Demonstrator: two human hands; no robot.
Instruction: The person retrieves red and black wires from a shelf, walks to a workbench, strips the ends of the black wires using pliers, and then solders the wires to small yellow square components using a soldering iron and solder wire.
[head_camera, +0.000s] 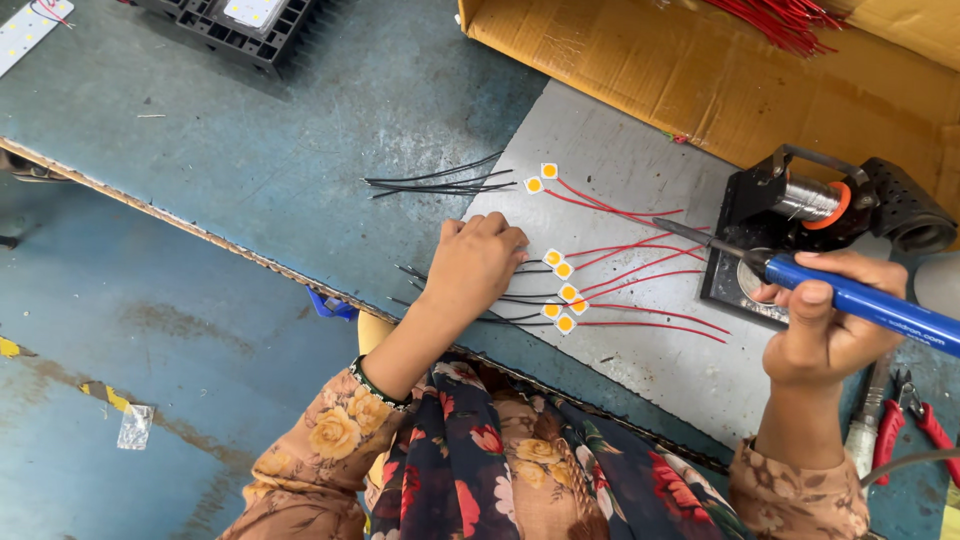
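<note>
My left hand (475, 262) rests palm down on thin black wires (510, 297) at the edge of a grey metal sheet (650, 350). Just right of it lie several small square yellow chips (566, 294) with red wires (650, 270) running right and black wires running left. Two more chips (541, 178) sit farther up the sheet. My right hand (825, 325) grips a blue-handled soldering iron (860, 298), its metal tip (690, 232) pointing left above the red wires, a short way from the chips.
A black soldering stand (800, 215) with a solder spool sits behind my right hand. Loose black wires (440, 183) lie on the teal table. A cardboard box (700, 80) holds red wires. Red-handled pliers (905, 420) lie at the right. A black heat sink (235, 28) is top left.
</note>
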